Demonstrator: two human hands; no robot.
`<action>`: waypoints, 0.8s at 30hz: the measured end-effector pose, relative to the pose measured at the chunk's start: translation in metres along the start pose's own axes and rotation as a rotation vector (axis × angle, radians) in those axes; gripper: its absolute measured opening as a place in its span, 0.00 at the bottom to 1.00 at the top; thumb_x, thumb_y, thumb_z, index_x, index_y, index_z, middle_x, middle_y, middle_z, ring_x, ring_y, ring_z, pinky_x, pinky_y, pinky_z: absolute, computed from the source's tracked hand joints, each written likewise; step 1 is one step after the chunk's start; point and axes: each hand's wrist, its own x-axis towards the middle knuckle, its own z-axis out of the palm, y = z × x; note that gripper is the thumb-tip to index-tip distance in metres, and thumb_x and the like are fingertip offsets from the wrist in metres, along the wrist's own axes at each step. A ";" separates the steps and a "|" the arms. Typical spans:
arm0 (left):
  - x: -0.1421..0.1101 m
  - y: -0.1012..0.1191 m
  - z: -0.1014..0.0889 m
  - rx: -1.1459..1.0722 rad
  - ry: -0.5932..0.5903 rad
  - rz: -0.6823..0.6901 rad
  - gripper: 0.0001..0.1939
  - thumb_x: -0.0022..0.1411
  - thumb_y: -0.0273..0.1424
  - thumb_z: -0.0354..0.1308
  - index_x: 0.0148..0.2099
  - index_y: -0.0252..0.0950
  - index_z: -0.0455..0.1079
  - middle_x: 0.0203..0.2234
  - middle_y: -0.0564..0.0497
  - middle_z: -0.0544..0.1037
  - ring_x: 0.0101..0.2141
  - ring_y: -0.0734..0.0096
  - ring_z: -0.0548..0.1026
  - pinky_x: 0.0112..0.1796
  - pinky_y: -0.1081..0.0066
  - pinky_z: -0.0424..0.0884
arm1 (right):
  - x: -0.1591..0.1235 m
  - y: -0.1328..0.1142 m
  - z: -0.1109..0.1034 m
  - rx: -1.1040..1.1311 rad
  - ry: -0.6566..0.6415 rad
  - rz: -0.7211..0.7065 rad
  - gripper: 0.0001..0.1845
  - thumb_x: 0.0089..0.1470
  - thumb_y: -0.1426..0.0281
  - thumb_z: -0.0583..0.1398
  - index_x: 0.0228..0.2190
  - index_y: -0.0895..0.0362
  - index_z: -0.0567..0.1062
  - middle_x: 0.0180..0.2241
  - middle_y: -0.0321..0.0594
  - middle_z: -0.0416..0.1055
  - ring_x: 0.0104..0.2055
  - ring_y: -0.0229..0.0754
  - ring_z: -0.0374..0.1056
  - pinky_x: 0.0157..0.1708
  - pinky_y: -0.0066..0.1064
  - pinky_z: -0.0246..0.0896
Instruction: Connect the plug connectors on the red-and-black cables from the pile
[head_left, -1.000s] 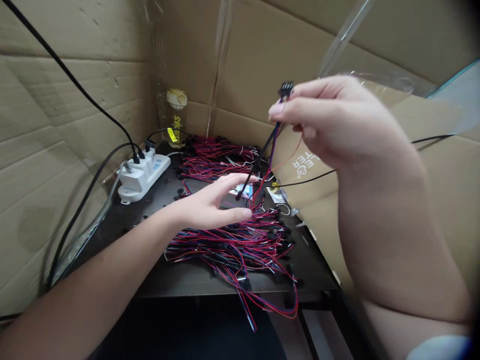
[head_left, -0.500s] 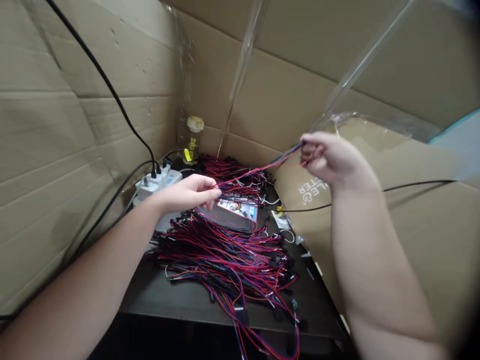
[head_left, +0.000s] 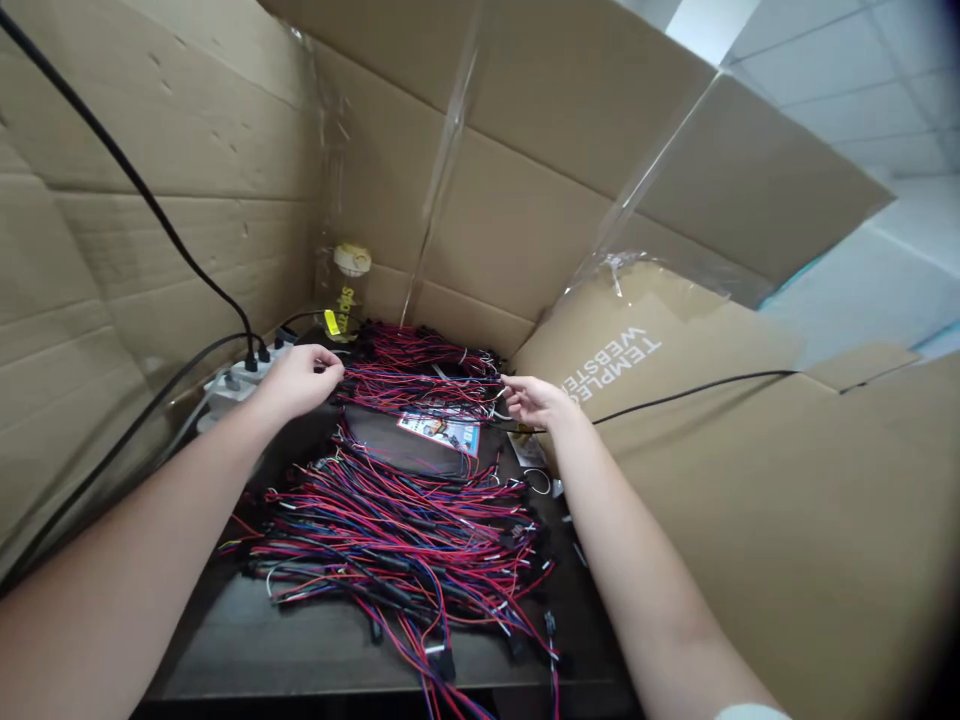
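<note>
Right around mid-frame, the left hand (head_left: 298, 382) and right hand (head_left: 541, 402) are both pinching narrow, holding a wire strand (head_left: 420, 372) that's now stretching over the rear wire pile (head_left: 416, 345), so it's basically lining up with that bunch.

Hands (head_left: 529, 402) now at opposite ends of the far wire pile (head_left: 416, 390)
</note>
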 end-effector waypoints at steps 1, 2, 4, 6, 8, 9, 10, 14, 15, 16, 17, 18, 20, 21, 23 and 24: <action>0.003 -0.003 0.002 0.025 -0.002 0.007 0.12 0.55 0.37 0.60 0.38 0.35 0.78 0.39 0.44 0.85 0.43 0.51 0.80 0.44 0.64 0.72 | 0.004 0.004 0.000 0.008 -0.006 0.017 0.12 0.67 0.66 0.62 0.47 0.61 0.75 0.41 0.40 0.74 0.34 0.35 0.72 0.32 0.28 0.73; 0.006 -0.007 0.005 0.050 -0.006 0.012 0.13 0.55 0.37 0.60 0.39 0.35 0.79 0.41 0.44 0.85 0.44 0.52 0.80 0.46 0.64 0.73 | 0.009 0.007 0.000 0.014 -0.009 0.033 0.12 0.67 0.66 0.62 0.48 0.61 0.75 0.42 0.41 0.75 0.36 0.36 0.73 0.33 0.29 0.74; 0.013 -0.013 0.013 0.103 -0.010 0.017 0.14 0.56 0.36 0.58 0.42 0.36 0.79 0.43 0.44 0.85 0.46 0.52 0.81 0.49 0.63 0.74 | 0.017 0.011 0.000 0.015 -0.007 0.062 0.14 0.67 0.65 0.62 0.49 0.60 0.75 0.44 0.42 0.75 0.38 0.38 0.74 0.35 0.31 0.75; 0.019 -0.019 0.021 0.156 -0.015 0.020 0.16 0.58 0.35 0.56 0.44 0.35 0.80 0.45 0.43 0.85 0.46 0.51 0.81 0.50 0.62 0.75 | 0.025 0.014 0.000 0.005 0.004 0.079 0.15 0.68 0.65 0.62 0.50 0.60 0.75 0.45 0.43 0.75 0.40 0.39 0.74 0.37 0.33 0.76; 0.024 -0.022 0.028 0.204 -0.029 0.036 0.18 0.60 0.33 0.54 0.47 0.34 0.80 0.46 0.41 0.85 0.47 0.51 0.82 0.52 0.61 0.76 | 0.030 0.016 0.002 -0.016 0.022 0.080 0.15 0.67 0.64 0.62 0.51 0.60 0.75 0.47 0.44 0.75 0.41 0.40 0.75 0.39 0.35 0.76; 0.026 -0.023 0.031 0.224 -0.042 0.048 0.19 0.60 0.32 0.54 0.49 0.33 0.80 0.47 0.41 0.85 0.47 0.52 0.82 0.52 0.62 0.75 | 0.031 0.017 0.004 -0.031 0.034 0.076 0.16 0.67 0.64 0.62 0.52 0.60 0.74 0.47 0.44 0.75 0.42 0.41 0.75 0.40 0.36 0.76; 0.027 -0.023 0.033 0.244 -0.057 0.060 0.20 0.61 0.31 0.53 0.50 0.33 0.80 0.47 0.41 0.85 0.46 0.53 0.82 0.53 0.62 0.75 | 0.032 0.018 0.006 -0.050 0.048 0.070 0.16 0.67 0.64 0.62 0.52 0.60 0.74 0.48 0.44 0.75 0.43 0.42 0.75 0.41 0.37 0.76; 0.028 -0.023 0.037 0.329 -0.116 0.098 0.20 0.62 0.29 0.53 0.52 0.32 0.80 0.46 0.41 0.85 0.46 0.54 0.83 0.54 0.63 0.75 | 0.031 0.024 0.018 -0.154 0.129 0.014 0.18 0.67 0.63 0.62 0.54 0.59 0.74 0.52 0.46 0.74 0.48 0.45 0.75 0.46 0.41 0.76; 0.028 -0.023 0.037 0.352 -0.121 0.107 0.20 0.62 0.29 0.53 0.52 0.31 0.80 0.46 0.40 0.85 0.48 0.54 0.82 0.55 0.63 0.75 | 0.028 0.024 0.021 -0.187 0.153 -0.010 0.18 0.67 0.63 0.63 0.53 0.59 0.74 0.51 0.46 0.74 0.48 0.45 0.75 0.46 0.41 0.76; 0.027 -0.024 0.037 0.375 -0.120 0.117 0.21 0.62 0.29 0.53 0.54 0.30 0.79 0.48 0.39 0.84 0.50 0.53 0.82 0.57 0.62 0.74 | 0.025 0.024 0.023 -0.222 0.179 -0.040 0.17 0.67 0.63 0.63 0.53 0.59 0.74 0.51 0.46 0.74 0.47 0.44 0.75 0.46 0.41 0.76; 0.026 -0.025 0.036 0.397 -0.115 0.127 0.22 0.62 0.30 0.54 0.56 0.29 0.78 0.51 0.37 0.83 0.52 0.51 0.80 0.58 0.61 0.73 | 0.020 0.021 0.024 -0.261 0.210 -0.077 0.16 0.67 0.63 0.63 0.52 0.60 0.75 0.50 0.45 0.75 0.46 0.43 0.75 0.45 0.40 0.76; 0.025 -0.026 0.036 0.418 -0.109 0.136 0.24 0.62 0.31 0.54 0.57 0.28 0.77 0.53 0.35 0.81 0.55 0.50 0.79 0.60 0.60 0.72 | 0.012 0.018 0.025 -0.300 0.243 -0.121 0.15 0.67 0.64 0.63 0.50 0.60 0.75 0.48 0.45 0.75 0.44 0.42 0.75 0.44 0.38 0.76; 0.022 -0.027 0.034 0.454 -0.100 0.154 0.26 0.62 0.32 0.55 0.59 0.27 0.75 0.55 0.33 0.79 0.57 0.48 0.77 0.61 0.59 0.70 | -0.011 0.008 0.024 -0.374 0.316 -0.238 0.10 0.65 0.69 0.64 0.46 0.61 0.77 0.43 0.44 0.77 0.40 0.39 0.74 0.41 0.34 0.74; 0.020 -0.027 0.034 0.469 -0.099 0.164 0.26 0.63 0.33 0.55 0.60 0.27 0.75 0.56 0.33 0.78 0.58 0.47 0.76 0.61 0.58 0.70 | -0.027 0.003 0.024 -0.404 0.344 -0.305 0.09 0.62 0.73 0.66 0.43 0.64 0.77 0.39 0.45 0.77 0.37 0.40 0.74 0.40 0.33 0.73; 0.017 -0.025 0.033 0.494 -0.102 0.192 0.26 0.63 0.34 0.54 0.60 0.28 0.74 0.57 0.32 0.76 0.58 0.47 0.76 0.61 0.58 0.70 | -0.068 -0.004 0.023 -0.448 0.366 -0.446 0.05 0.59 0.74 0.67 0.37 0.65 0.79 0.32 0.46 0.78 0.34 0.40 0.73 0.37 0.32 0.70; 0.015 -0.024 0.033 0.505 -0.108 0.211 0.26 0.63 0.34 0.53 0.61 0.29 0.74 0.57 0.33 0.76 0.58 0.48 0.75 0.61 0.58 0.70 | -0.091 -0.005 0.022 -0.457 0.354 -0.521 0.05 0.60 0.72 0.67 0.36 0.63 0.80 0.32 0.45 0.78 0.33 0.40 0.73 0.36 0.32 0.69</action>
